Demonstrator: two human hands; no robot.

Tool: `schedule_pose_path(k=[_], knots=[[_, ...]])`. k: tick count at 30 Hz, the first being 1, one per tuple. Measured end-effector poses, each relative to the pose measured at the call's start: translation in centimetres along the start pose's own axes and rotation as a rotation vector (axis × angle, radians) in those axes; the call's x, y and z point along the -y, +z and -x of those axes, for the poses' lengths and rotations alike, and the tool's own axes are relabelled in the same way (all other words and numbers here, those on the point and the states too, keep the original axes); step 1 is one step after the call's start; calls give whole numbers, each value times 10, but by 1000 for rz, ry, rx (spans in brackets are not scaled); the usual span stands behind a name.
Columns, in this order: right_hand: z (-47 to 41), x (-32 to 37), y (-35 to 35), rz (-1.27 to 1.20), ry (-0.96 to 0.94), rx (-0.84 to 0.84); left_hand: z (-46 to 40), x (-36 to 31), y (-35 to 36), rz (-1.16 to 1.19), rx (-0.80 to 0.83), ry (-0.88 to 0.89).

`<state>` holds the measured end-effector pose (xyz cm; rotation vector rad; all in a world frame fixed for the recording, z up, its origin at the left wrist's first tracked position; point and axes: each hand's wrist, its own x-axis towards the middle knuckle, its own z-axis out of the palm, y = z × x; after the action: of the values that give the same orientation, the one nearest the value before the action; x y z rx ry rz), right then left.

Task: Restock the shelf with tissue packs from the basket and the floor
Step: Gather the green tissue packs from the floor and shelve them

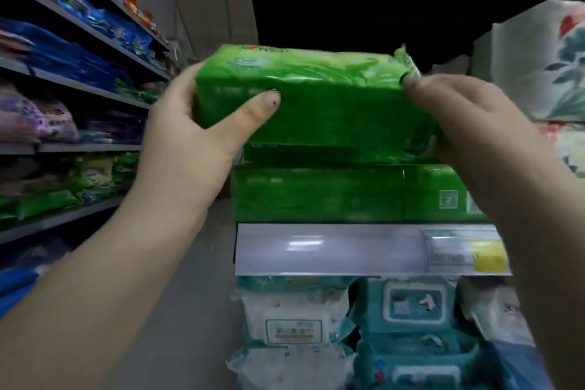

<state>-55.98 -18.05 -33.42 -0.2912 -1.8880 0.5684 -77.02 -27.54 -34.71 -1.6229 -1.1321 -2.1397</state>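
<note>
Head view: left hand [193,123] and right hand [468,117] clamp green tissue pack [316,98] ends, long axis left-right.

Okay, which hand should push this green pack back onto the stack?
Probably the left hand: it wraps the green pack's end with a full grip, thumb across the front. The right hand only pinches the far corner.

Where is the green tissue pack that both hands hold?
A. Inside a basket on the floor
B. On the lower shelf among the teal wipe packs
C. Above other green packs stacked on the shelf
C: the left hand and right hand hold the green tissue pack over the stacked green packs on the shelf.
</note>
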Motion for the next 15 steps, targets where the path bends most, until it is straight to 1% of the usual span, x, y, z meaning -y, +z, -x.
schedule_pose_path(k=[1, 2, 3, 6, 8, 12, 15], knots=[[-6, 0, 11, 82, 32, -57, 0, 2, 5, -12, 9, -28], [-11, 2, 12, 151, 37, -26, 0, 6, 7, -22, 17, -59], [-10, -6, 15, 208, 60, -35, 1, 11, 10, -13, 23, -93], [-19, -19, 15, 249, 62, -82, 7, 24, 16, 7, 14, -199], [-18, -27, 21, 317, 28, -110, 11, 32, 19, -26, 2, -244], [-20, -39, 24, 392, 13, -196, 17, 37, 22, -104, 24, -208], [-20, -44, 24, 449, 16, -194, 22, 41, 22, -162, -5, -174]])
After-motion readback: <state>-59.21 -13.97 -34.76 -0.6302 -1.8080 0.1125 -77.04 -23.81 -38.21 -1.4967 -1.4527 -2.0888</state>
